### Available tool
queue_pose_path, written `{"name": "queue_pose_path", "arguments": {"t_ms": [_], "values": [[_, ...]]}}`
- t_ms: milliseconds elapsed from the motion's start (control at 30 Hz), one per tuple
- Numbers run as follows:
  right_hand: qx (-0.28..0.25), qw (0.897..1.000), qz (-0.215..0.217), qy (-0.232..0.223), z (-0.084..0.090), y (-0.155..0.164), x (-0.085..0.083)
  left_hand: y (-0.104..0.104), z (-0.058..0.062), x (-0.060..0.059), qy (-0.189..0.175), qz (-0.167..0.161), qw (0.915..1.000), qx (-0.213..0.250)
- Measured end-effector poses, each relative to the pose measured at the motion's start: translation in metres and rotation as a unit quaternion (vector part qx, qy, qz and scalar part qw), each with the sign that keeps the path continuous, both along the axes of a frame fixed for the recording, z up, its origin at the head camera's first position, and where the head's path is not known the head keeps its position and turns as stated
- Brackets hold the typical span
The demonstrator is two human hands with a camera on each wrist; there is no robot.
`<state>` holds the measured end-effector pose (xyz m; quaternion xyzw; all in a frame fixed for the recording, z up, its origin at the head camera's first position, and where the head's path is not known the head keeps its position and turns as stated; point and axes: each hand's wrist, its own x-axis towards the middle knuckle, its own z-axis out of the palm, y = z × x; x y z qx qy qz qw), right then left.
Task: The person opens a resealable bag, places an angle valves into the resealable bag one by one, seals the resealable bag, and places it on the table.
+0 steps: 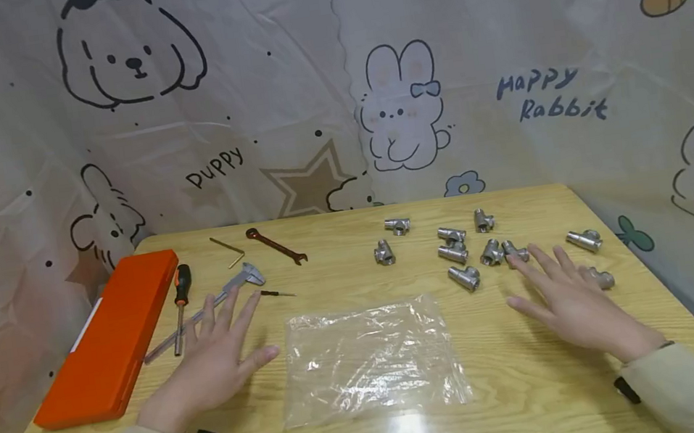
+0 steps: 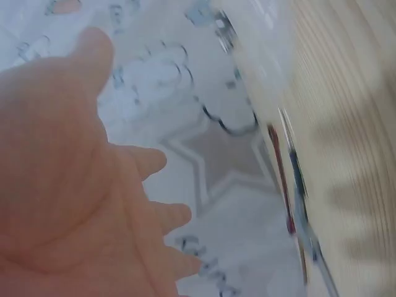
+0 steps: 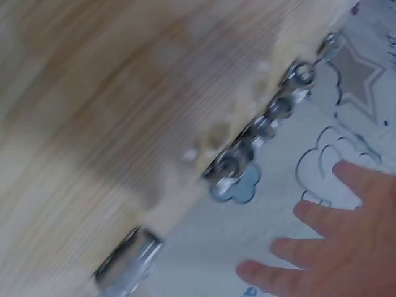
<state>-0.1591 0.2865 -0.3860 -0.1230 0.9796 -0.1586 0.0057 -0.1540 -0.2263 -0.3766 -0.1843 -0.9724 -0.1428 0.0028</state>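
My left hand hovers over the table with fingers spread, holding nothing. Beyond its fingertips lie a caliper and a small thin screwdriver. A larger screwdriver with a black and orange handle is just left of them. My right hand, also spread and holding nothing, is above the table's right side. Its fingertips overlap one of several silver metal tee fittings in the head view, and another fitting is partly hidden behind it. Between the hands a transparent plastic bag lies flat.
An orange case lies along the table's left edge. At the back left are a brass-coloured hex key and a reddish-brown wrench. A printed cloth hangs behind and beside the wooden table.
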Motion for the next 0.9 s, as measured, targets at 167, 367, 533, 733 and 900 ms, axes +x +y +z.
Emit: {"name": "queue_pose_path", "arguments": {"t_ms": [167,367,533,733,900], "values": [[-0.071,0.997,0.005,0.003,0.004,-0.02,-0.002,0.034,0.001,0.006,-0.02,-0.06,0.9968,0.05],[-0.152,0.988,0.021,-0.034,0.002,-0.048,-0.006,0.082,0.0,0.006,-0.06,-0.126,0.9888,0.054],[-0.229,0.967,0.021,-0.109,-0.006,-0.069,-0.007,0.107,-0.012,0.002,-0.088,-0.16,0.9829,0.023],[-0.368,0.905,-0.024,-0.213,-0.013,-0.086,-0.007,0.122,-0.026,0.0,-0.125,-0.175,0.9763,-0.025],[-0.504,0.817,-0.071,-0.27,-0.015,-0.096,-0.004,0.129,-0.035,-0.001,-0.14,-0.172,0.9745,-0.037]]}}
